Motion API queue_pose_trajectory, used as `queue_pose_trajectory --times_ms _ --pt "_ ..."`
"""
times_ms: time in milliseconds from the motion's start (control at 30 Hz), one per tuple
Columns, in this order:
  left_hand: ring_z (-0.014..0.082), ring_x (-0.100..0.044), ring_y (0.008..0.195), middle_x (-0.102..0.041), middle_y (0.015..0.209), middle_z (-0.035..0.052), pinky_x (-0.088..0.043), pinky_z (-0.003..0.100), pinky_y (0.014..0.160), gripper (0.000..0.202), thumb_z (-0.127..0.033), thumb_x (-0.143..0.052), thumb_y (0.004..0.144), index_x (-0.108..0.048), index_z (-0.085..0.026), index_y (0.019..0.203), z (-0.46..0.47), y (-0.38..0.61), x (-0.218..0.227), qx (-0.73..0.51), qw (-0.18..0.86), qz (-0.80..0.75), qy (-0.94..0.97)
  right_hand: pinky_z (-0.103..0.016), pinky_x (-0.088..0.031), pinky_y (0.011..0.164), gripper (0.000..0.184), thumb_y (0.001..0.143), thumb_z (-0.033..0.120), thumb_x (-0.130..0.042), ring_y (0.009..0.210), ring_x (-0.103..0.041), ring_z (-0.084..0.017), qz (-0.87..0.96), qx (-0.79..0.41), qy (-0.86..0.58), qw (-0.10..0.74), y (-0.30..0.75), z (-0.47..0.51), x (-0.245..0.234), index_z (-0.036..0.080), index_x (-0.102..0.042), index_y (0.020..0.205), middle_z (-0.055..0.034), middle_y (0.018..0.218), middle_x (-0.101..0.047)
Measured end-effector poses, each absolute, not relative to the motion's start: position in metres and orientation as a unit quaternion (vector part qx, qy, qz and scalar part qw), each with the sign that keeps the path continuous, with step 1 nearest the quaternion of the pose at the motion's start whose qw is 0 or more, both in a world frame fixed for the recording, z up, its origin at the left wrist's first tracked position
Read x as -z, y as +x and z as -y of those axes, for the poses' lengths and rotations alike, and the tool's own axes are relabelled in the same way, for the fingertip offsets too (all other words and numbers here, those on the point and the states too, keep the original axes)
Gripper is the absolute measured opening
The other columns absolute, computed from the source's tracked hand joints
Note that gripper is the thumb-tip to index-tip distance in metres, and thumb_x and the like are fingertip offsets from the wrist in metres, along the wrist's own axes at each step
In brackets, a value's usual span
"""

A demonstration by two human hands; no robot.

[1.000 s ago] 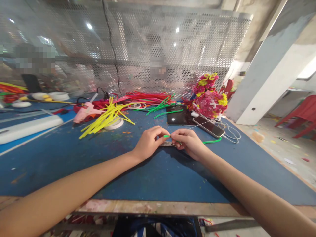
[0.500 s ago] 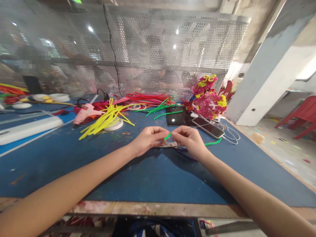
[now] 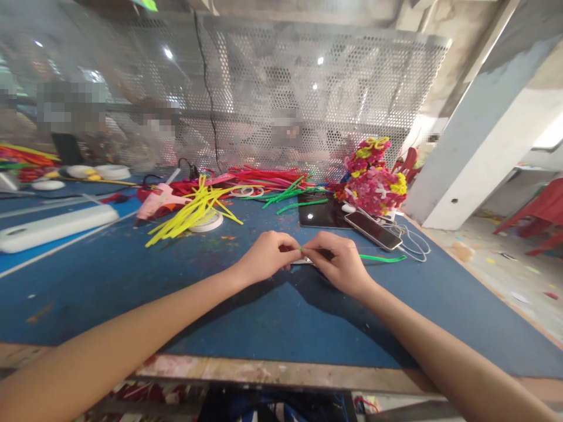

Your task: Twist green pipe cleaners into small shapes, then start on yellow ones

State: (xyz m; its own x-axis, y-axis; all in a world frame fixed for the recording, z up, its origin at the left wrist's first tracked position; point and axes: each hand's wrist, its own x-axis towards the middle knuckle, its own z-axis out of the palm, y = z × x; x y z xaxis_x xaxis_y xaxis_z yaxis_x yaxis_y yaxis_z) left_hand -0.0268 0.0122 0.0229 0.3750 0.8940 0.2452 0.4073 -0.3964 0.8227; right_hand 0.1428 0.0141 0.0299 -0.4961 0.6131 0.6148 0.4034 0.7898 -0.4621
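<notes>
Intently paired, a left hand (image 3: 266,258) and a right hand (image 3: 339,262) meet at the middle of a blue table (image 3: 220,328), both pinched at the fingertips on a green piece (image 3: 301,249). Only a speck of it shows between them. Under the fingers lies a sliver of metal, probably scissors (image 3: 302,262), mostly hidden. A green strip (image 3: 382,258) runs out to the right of the right hand, near the phone (image 3: 373,230); whether it joins the pinched piece cannot be told.

By the look of the grip, work on this piece is under way, with no finished shape yet to be seen. Farther off, green stems (image 3: 285,193) lie loose and apparently unworked, as do red stems (image 3: 268,174) at the far side and yellow stems (image 3: 176,221) at left, heaped across a white ring (image 3: 211,224). Far right, a pink-and-yellow bouquet (image 3: 373,190) stands, seemingly made up, beside a tablet (image 3: 316,215). The glue gun (image 3: 156,202), far left, lies well apart from both hands.
</notes>
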Motion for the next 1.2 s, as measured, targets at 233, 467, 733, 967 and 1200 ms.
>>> queue_pose_trajectory --times_ms 233,467,733,967,1200 --pt "0.0064 -0.053 0.055 -0.058 0.062 -0.0015 -0.044 0.02 0.056 0.017 -0.016 -0.07 0.063 -0.06 -0.014 0.076 -0.021 -0.029 -0.02 -0.384 0.738 -0.346 0.435 -0.022 -0.04 0.058 0.013 0.079 0.021 -0.054 0.062 -0.053 -0.011 0.821 -0.155 -0.316 0.45 0.144 -0.016 -0.03 0.016 -0.06 0.069 -0.0018 0.067 -0.06" --pt "0.0079 -0.059 0.056 -0.065 0.074 0.0032 -0.047 0.019 0.052 0.006 -0.014 -0.062 0.073 -0.062 -0.012 0.078 -0.018 -0.028 -0.023 -0.38 0.777 -0.326 0.382 -0.019 -0.034 0.047 0.017 0.075 0.029 -0.058 0.051 -0.045 -0.007 0.747 -0.3 -0.35 0.479 0.141 -0.017 -0.028 0.015 -0.058 0.066 0.0012 0.058 -0.055" --pt "0.0057 -0.056 0.058 -0.062 0.073 0.0006 -0.045 0.017 0.056 0.01 -0.021 -0.063 0.072 -0.058 -0.013 0.075 -0.02 -0.028 -0.02 -0.401 0.676 -0.349 0.51 -0.019 -0.03 0.045 0.018 0.07 0.029 -0.062 0.047 -0.04 -0.006 0.718 -0.376 -0.363 0.46 0.143 -0.019 -0.03 0.014 -0.057 0.062 0.0027 0.052 -0.05" --pt "0.0134 -0.058 0.078 -0.064 0.088 0.0049 -0.043 0.025 0.069 0.018 -0.024 -0.044 0.085 -0.059 -0.017 0.092 -0.017 -0.039 -0.022 -0.387 0.038 -0.333 0.859 -0.018 -0.018 0.04 0.021 0.066 0.028 -0.065 0.04 -0.033 -0.003 0.57 -0.604 -0.345 0.437 0.139 -0.025 -0.025 0.014 -0.052 0.059 0.0034 0.05 -0.05" --pt "0.0143 -0.06 0.079 -0.065 0.089 0.005 -0.044 0.025 0.072 0.023 -0.028 -0.041 0.086 -0.061 -0.017 0.091 -0.02 -0.041 -0.022 -0.376 0.084 -0.329 0.862 -0.018 -0.018 0.04 0.022 0.064 0.03 -0.066 0.041 -0.033 -0.003 0.566 -0.602 -0.362 0.432 0.138 -0.026 -0.023 0.014 -0.051 0.06 0.0038 0.051 -0.05"
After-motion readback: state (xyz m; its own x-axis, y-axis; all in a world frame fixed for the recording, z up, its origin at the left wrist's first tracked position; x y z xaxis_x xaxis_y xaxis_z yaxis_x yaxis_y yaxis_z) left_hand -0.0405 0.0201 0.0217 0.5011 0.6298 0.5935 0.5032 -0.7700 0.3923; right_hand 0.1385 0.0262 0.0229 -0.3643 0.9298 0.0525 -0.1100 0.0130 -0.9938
